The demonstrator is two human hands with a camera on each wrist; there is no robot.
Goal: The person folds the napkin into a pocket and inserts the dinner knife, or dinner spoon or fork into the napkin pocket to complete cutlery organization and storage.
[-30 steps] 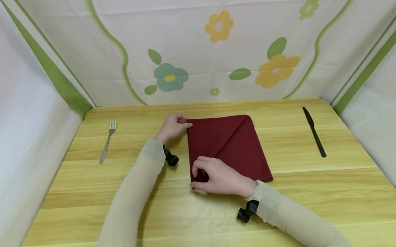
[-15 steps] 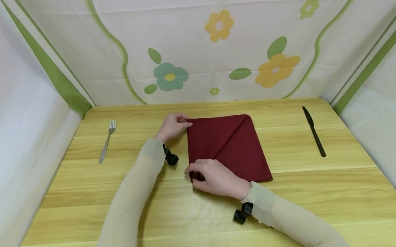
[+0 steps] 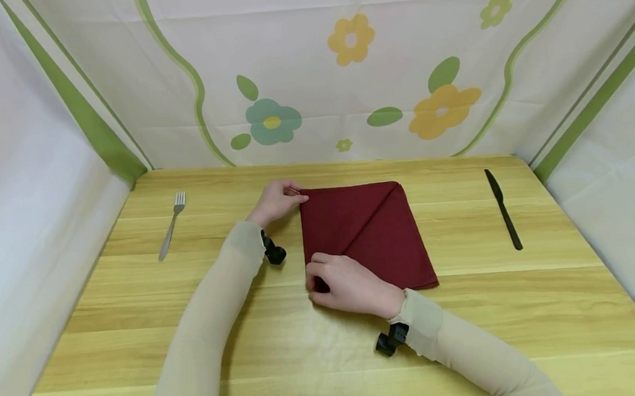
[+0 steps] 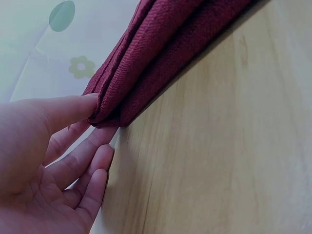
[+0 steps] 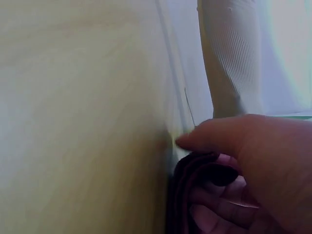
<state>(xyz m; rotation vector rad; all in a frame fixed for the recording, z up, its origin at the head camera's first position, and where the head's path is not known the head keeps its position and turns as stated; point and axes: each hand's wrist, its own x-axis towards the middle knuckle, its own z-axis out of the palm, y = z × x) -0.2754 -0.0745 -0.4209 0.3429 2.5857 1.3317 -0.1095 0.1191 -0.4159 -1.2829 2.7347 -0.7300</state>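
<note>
A dark red cloth napkin (image 3: 388,242), folded into layers with a diagonal crease, lies on the table. At its far left corner my left hand (image 3: 278,201) pinches the cloth; the left wrist view shows the thumb on top of the layered folds (image 4: 141,68) and fingers beneath. My right hand (image 3: 352,282) is over the near left corner, fingers curled about the cloth. In the right wrist view a rolled dark edge of the napkin (image 5: 183,180) sits between thumb and fingers. The hand hides that corner in the head view.
A silver fork (image 3: 172,227) lies to the left and a black knife (image 3: 504,208) to the right on the wooden table (image 3: 285,362). White cloth with a flower print (image 3: 306,56) rises behind the far edge, with more white cloth at both sides.
The right hand's fingers reached out past the napkin's left edge half a second ago and are now drawn back in, curled at the near left corner. The left hand stays put.
</note>
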